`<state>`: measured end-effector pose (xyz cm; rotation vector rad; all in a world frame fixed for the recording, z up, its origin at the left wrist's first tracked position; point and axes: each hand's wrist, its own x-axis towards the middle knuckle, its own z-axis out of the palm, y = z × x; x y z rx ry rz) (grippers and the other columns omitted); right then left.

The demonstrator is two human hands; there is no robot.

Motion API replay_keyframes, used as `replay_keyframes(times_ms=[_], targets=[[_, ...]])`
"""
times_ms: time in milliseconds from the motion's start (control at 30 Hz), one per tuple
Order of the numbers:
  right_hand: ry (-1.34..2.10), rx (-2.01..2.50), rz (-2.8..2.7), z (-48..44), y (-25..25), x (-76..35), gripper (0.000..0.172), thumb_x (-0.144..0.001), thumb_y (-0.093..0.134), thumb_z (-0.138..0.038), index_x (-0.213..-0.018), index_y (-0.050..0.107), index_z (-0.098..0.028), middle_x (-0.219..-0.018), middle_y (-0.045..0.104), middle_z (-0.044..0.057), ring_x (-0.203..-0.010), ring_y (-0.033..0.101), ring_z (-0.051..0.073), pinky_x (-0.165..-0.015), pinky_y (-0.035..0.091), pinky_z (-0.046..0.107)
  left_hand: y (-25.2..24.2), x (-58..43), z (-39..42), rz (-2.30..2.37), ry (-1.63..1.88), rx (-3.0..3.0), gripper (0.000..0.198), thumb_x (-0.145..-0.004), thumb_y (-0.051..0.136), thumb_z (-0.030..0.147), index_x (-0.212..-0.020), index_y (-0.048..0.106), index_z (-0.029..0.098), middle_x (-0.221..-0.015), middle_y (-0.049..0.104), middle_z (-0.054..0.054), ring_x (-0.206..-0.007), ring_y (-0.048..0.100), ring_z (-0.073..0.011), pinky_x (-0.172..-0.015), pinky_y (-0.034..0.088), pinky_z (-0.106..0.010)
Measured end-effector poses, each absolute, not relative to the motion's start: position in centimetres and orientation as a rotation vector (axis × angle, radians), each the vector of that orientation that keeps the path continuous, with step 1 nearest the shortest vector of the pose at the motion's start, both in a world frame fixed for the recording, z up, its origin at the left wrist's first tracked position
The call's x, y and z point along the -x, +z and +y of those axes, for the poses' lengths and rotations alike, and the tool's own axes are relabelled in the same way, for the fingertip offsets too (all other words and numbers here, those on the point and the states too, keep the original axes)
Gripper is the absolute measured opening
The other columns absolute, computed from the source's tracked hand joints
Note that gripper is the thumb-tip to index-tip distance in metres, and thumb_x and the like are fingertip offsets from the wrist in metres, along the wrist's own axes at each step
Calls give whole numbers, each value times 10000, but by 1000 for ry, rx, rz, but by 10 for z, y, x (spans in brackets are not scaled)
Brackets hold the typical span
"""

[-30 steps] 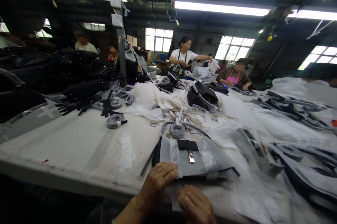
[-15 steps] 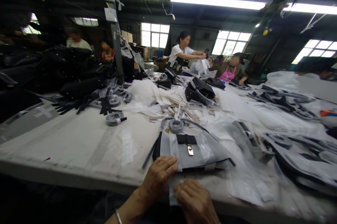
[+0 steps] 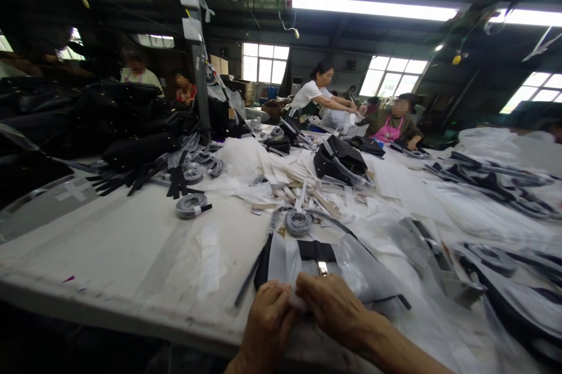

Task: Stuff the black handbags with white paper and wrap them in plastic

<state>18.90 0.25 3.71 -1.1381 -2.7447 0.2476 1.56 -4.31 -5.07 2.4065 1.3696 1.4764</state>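
Clear film (image 3: 293, 299): thin plastic wrap bunched at the near edge of the bag, caught between both hands.
Left hand (image 3: 267, 321): at the near table edge, fingers closed on the film, pressed up against the other hand.
Right hand (image 3: 333, 306): fingertips pinched on the same fold, so the two hands are together, not apart.
Bag (image 3: 364, 271): flat on the table just beyond the hands, grey under its wrap, with a black strap (image 3: 316, 250) across the top and a metal clasp (image 3: 322, 268) below it.
Step in hand: the wrap is being worked at the bag's near edge, by the look of it.
What it calls for: a light, even pinch, I'd judge; film this thin could slip or snag on the clasp.
Table (image 3: 123, 245): pale and bare to the left.
Coiled strap (image 3: 298, 222): just beyond the bag.
Card strips (image 3: 298, 184): scattered mid-table.
Black bag (image 3: 338, 157): farther back.
Co-workers: one in a white shirt (image 3: 309, 94) and one in a pink apron (image 3: 389, 131), both at the far end.
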Motion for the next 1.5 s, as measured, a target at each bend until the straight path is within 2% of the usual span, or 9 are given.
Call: replay_keyframes(times_ms=[200, 533, 667, 833, 933, 1033, 1167, 1300, 1500], targets=[[515, 1375, -2619, 25, 46, -185, 204, -987, 494, -248, -805, 580, -213, -767, 710, 21, -729, 664, 176, -592, 277, 275, -60, -27, -35, 1609, 1523, -2385, 138, -998, 465, 188, -873, 507, 228, -813, 627, -11, -837, 645, -193, -932, 519, -404], [769, 1440, -2442, 39, 45, -178, 143, -906, 599, -162, -767, 594, -196, -708, 673, -9, -722, 645, 152, -623, 335, 237, -56, -35, -35, 1865, 1500, -2379, 155, -1028, 422, 236, -881, 469, 222, -764, 568, -2, -741, 618, -190, -788, 526, -344], [608, 1476, -2497, 41, 34, -171, 90, -853, 649, -129, -794, 648, -197, -914, 683, 10, -814, 648, 155, -660, 352, 239, -53, -38, -32, 1990, 1432, -2269, 194, -1036, 376, 255, -872, 474, 220, -776, 560, -18, -719, 603, -195, -677, 497, -317], [370, 1489, -2579, 33, 22, -167, 120, -918, 588, -148, -853, 676, -197, -1014, 650, 37, -862, 625, 157, -681, 358, 253, -48, -37, -27, 1936, 1385, -2467, 217, -1021, 369, 176, -894, 541, 213, -784, 597, -20, -717, 604, -200, -695, 479, -342], [270, 1447, -2578, 35, 23, -170, 111, -917, 605, -183, -848, 686, -215, -985, 661, 28, -961, 598, 192, -776, 354, 284, -48, -38, -30, 1799, 1481, -2579, 269, -1018, 355, 129, -935, 600, 201, -973, 678, -54, -903, 643, -212, -852, 472, -378], [349, 1475, -2534, 45, 25, -174, 52, -868, 679, -249, -824, 695, -228, -925, 681, 11, -908, 610, 190, -760, 347, 294, -53, -41, -40, 1635, 1571, -2654, 330, -1030, 318, 115, -1044, 640, 188, -1070, 711, -46, -1048, 638, -204, -1009, 400, -387], [451, 1502, -2359, 62, 23, -171, 82, -801, 745, -259, -761, 687, -218, -840, 703, 8, -806, 638, 184, -674, 348, 273, -58, -44, -49, 1678, 1479, -2687, 357, -1039, 313, 152, -1145, 652, 186, -1077, 724, -44, -1006, 653, -198, -985, 402, -362], [416, 1451, -2219, 61, 31, -179, 86, -864, 670, -260, -794, 662, -211, -844, 703, 7, -798, 636, 170, -701, 397, 256, -53, -44, -52, 1748, 1423, -2700, 352, -1015, 342, 135, -1190, 643, 189, -1084, 730, -44, -1000, 658, -198, -957, 425, -354], [238, 1426, -1486, 33, 71, -335, 326, -838, 613, -535, -834, 684, -217, -811, 717, 40, -763, 646, 217, -728, 474, 303, -55, -32, -50, 1782, 1294, -2957, 364, -955, 416, 53, -1199, 646, 195, -1114, 740, -30, -980, 675, -185, -924, 452, -353]])
